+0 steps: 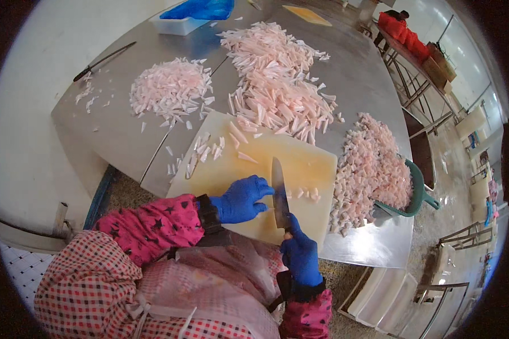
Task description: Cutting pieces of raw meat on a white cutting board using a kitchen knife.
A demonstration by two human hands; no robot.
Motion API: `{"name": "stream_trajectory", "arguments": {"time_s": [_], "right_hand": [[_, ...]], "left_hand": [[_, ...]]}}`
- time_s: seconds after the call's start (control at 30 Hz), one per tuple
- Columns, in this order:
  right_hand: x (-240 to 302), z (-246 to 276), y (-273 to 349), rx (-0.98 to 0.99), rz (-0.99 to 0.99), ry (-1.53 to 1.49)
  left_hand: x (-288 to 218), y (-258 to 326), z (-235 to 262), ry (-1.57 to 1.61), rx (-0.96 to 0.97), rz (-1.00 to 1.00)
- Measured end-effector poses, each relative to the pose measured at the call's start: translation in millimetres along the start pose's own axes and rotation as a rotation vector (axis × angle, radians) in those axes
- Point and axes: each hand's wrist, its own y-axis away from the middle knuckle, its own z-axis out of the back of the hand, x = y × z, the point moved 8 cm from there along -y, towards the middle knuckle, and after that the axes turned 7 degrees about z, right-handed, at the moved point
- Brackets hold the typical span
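Note:
My right hand (301, 254), in a blue glove, grips a knife (279, 189) by its handle. The broad blade stands over a yellowed cutting board (215, 175), pointing away from me. Just left of the blade is my blue-gloved left hand (240, 199), its fingers bent together against the board. Whatever they hold is mostly hidden. Several small cut pieces (311, 195) lie on the board right of the knife. Pale pink meat strips (245, 157) and whitish scraps (203, 148) rest near its far left edge.
Beyond the board is a large heap of pink strips (283, 96), with a smaller pile (169, 87) to its left. At right, small chunks (367, 164) spill over a green scoop (417, 189). Another knife (104, 61), a white tub (178, 25) and a second board (307, 15) lie farther off.

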Motion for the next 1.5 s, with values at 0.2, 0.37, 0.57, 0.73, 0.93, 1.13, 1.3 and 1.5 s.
{"name": "stream_trajectory", "arguments": {"time_s": [0.2, 0.37, 0.57, 0.73, 0.93, 1.13, 1.3, 1.5], "right_hand": [[-1, 21, -3, -0.113, 0.090, 0.111], [-15, 37, 5, -0.161, 0.143, 0.078], [-15, 34, 3, -0.191, 0.167, 0.115], [-11, 32, 3, -0.173, 0.149, 0.069], [-9, 32, 2, -0.180, 0.161, 0.111], [3, 27, 11, -0.104, 0.198, 0.433], [40, -5, 49, 0.077, 0.318, 0.835], [46, -10, 58, 0.129, 0.289, 0.711]], "left_hand": [[-30, 13, -42, -0.173, 0.411, -0.200], [44, 15, 23, -0.252, 0.123, -0.166], [75, -33, 57, -0.359, 0.031, 0.065], [65, -44, 13, -0.382, 0.276, 0.055], [38, -29, 17, 0.020, 0.090, 0.201], [27, -10, -5, -0.206, 0.147, 0.058], [28, -10, -5, -0.199, 0.130, 0.076], [21, -11, -1, -0.101, 0.084, 0.052]]}}
